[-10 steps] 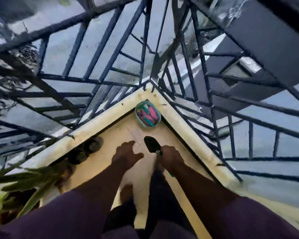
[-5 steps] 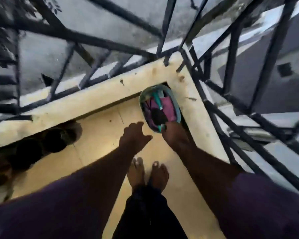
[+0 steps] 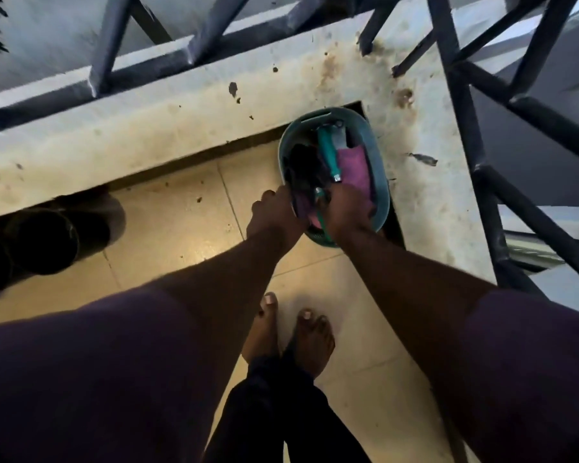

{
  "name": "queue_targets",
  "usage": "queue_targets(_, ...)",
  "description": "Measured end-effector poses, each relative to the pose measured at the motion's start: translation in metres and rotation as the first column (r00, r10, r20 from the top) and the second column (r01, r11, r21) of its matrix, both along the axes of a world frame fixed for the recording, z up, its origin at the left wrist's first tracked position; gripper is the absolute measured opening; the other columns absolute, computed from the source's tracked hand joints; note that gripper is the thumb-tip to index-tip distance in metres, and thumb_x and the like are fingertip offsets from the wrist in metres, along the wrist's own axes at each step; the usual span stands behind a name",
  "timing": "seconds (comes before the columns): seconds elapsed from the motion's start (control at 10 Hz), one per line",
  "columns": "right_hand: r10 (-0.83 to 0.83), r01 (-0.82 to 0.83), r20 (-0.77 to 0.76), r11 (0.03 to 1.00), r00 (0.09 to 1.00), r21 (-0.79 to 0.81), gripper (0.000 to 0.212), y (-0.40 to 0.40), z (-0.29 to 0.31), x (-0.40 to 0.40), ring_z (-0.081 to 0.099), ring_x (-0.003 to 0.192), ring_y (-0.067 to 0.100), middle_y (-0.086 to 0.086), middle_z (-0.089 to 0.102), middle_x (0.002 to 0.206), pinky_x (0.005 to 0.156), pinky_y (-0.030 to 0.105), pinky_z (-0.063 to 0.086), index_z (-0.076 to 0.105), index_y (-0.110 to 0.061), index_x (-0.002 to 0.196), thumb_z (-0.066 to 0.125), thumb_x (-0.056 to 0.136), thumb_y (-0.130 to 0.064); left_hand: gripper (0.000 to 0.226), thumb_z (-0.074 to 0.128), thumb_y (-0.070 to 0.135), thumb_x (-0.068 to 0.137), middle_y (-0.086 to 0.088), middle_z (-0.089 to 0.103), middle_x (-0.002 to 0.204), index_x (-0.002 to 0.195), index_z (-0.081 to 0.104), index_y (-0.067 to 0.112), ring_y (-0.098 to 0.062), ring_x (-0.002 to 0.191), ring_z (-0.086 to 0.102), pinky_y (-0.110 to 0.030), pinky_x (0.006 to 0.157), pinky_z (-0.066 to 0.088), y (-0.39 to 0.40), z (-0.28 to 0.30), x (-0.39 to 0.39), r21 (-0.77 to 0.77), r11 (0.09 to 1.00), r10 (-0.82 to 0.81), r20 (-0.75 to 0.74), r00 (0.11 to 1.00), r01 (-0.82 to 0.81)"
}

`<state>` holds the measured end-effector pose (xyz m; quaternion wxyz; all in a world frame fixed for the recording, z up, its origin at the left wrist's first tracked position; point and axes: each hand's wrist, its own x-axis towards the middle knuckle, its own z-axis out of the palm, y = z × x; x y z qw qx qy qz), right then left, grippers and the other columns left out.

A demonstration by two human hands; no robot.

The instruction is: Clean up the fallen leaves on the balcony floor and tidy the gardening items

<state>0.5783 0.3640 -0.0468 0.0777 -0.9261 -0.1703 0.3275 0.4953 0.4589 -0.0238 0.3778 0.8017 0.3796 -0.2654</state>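
Teal plastic basket: oval tub in the floor corner where the two ledges meet; we read its long axis as running from the near-left end by the hands to the far-right end at the corner.
Contents: a teal-handled tool lies lengthwise, its metal collar toward us and its far end toward the corner; pink cloth beside it on the right; a dark item on the left that we cannot identify.
Right hand: inside the near end of the basket, fingers curled down among the contents; we cannot tell what it has hold of, if anything.
Left hand: at the near-left rim, fingers bent against the basket's edge; whether it grips or merely steadies, we cannot tell.
Done, in our judgement: gardening tools gathered into the basket.
Left, in our judgement: dark specks on the tiled floor and the concrete ledge, plus one fallen leaf on the right ledge; dark pots stand under the left ledge.
Stage: we judge the tidying well advanced, the sweeping not finished.
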Motion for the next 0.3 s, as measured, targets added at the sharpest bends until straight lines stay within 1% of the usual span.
queue_targets(0.1,-0.061,0.065,-0.063,0.996,0.996,0.063,0.028,-0.001,-0.005,0.003,0.059,0.108,0.029,0.011,0.066,0.114,0.086,0.031,0.043,0.059,-0.015,0.12,0.054,0.093,-0.024,0.071,0.068,0.041,0.082,-0.015,0.047,0.134,0.141,0.037,0.018,-0.035,0.123,0.044,-0.043,0.097,0.041,0.003,-0.004,-0.007,-0.027,1.0,0.004,-0.003,1.0,-0.004)
queue_targets(0.2,-0.04,0.044,-0.067,0.997,0.997,0.061,0.032,-0.008,0.01,-0.003,0.06,0.108,0.029,0.012,0.065,0.114,0.087,0.03,0.044,0.058,-0.017,0.123,0.056,0.091,-0.021,0.073,0.069,0.037,0.083,-0.015,0.043,0.138,0.144,0.034,0.018,-0.034,0.126,0.041,-0.044,0.098,0.04,0.003,0.012,-0.022,-0.026,1.0,0.002,-0.034,0.999,-0.003)
queue_targets(0.3,0.015,-0.013,-0.042,0.998,0.999,0.055,0.04,-0.009,0.031,-0.012,0.06,0.104,0.032,0.015,0.066,0.11,0.088,0.035,0.048,0.056,-0.014,0.127,0.058,0.087,-0.019,0.076,0.07,0.034,0.083,-0.014,0.04,0.141,0.146,0.031,0.018,-0.035,0.128,0.038,-0.045,0.099,0.04,0.008,0.033,-0.033,-0.019,1.0,0.01,-0.073,0.997,-0.011)
